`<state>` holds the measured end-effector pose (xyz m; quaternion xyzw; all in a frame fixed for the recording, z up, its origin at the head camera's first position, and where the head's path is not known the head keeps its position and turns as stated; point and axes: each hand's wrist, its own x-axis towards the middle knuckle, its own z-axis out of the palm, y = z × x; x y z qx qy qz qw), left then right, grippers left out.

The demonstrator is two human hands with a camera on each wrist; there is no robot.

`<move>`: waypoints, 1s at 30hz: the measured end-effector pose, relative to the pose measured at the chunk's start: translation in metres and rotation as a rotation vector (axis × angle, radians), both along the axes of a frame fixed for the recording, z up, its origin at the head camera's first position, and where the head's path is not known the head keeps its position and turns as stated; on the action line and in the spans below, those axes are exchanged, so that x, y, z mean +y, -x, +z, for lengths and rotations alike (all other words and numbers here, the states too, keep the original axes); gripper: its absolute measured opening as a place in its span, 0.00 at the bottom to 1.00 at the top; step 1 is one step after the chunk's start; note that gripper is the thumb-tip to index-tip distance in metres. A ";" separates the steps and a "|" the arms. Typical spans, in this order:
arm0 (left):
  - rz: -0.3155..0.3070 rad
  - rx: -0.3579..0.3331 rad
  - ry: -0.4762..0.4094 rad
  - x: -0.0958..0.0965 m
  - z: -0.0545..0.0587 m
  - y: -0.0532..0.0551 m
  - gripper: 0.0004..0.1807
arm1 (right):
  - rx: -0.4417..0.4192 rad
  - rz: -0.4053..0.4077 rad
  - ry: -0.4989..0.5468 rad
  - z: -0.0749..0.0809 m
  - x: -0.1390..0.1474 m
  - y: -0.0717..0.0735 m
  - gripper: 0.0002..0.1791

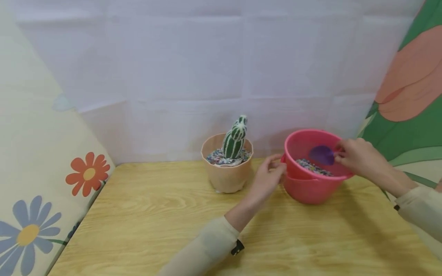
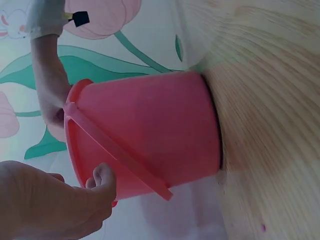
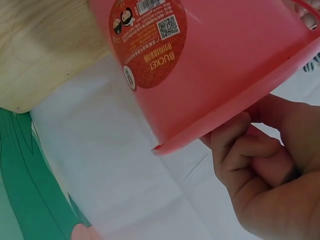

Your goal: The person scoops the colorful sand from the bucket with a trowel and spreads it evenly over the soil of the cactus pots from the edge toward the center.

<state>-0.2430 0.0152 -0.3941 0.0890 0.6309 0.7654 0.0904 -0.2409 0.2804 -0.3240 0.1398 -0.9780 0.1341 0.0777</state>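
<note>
A pink bucket (image 1: pixel 312 191) stands on the table at the right, its handle hanging down the front. Colourful gravel (image 1: pixel 312 167) lies inside it. My right hand (image 1: pixel 357 157) reaches over the right rim, gripping a scoop by its handle; the purple scoop bowl (image 1: pixel 322 154) is inside the bucket above the gravel. In the right wrist view, the fingers (image 3: pixel 240 150) are curled round a pinkish handle (image 3: pixel 272 167). At the bucket's left rim, my left hand (image 1: pixel 269 172) holds on with thumb and fingers by the handle's end.
Left of the bucket stands a peach plant pot (image 1: pixel 226 178) with a green-and-white cactus (image 1: pixel 234 143) in colourful gravel. A white cloth (image 1: pixel 172 76) hangs behind the wooden table (image 1: pixel 145 214). Flower-patterned panels (image 1: pixel 41 153) flank both sides.
</note>
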 end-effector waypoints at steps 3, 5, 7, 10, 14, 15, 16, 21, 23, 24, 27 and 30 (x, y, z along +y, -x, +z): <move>0.039 -0.067 -0.048 0.008 0.003 0.001 0.23 | 0.009 0.036 -0.052 0.001 -0.004 0.009 0.05; 0.050 -0.104 -0.087 0.013 0.005 0.001 0.25 | 0.018 0.045 -0.087 0.001 -0.006 0.015 0.02; 0.054 -0.137 -0.143 0.017 0.006 0.002 0.27 | 0.020 0.051 -0.114 -0.002 -0.009 0.019 0.10; 0.062 -0.178 -0.223 0.021 0.007 0.005 0.29 | 0.015 0.062 -0.133 -0.006 -0.010 0.025 0.18; 0.067 -0.228 -0.303 0.028 0.008 0.008 0.27 | -0.018 0.058 -0.127 -0.008 -0.006 0.031 0.17; 0.065 -0.240 -0.316 0.030 0.009 0.009 0.26 | -0.029 0.055 -0.125 -0.008 -0.005 0.032 0.16; 0.064 -0.249 -0.329 0.031 0.009 0.009 0.26 | -0.037 0.055 -0.119 -0.007 -0.003 0.032 0.15; 0.100 -0.307 -0.381 0.039 0.012 0.010 0.25 | -0.121 0.041 -0.044 -0.003 0.007 0.036 0.08; 0.126 -0.330 -0.391 0.042 0.012 0.009 0.26 | -0.170 0.029 0.007 -0.004 0.010 0.037 0.06; 0.140 -0.339 -0.395 0.044 0.012 0.009 0.25 | -0.188 0.025 0.031 -0.004 0.012 0.038 0.06; 0.179 -0.355 -0.400 0.049 0.012 0.008 0.25 | -0.228 0.022 0.088 -0.005 0.015 0.041 0.07; 0.206 -0.357 -0.402 0.054 0.011 0.007 0.25 | -0.271 0.009 0.136 -0.004 0.017 0.041 0.08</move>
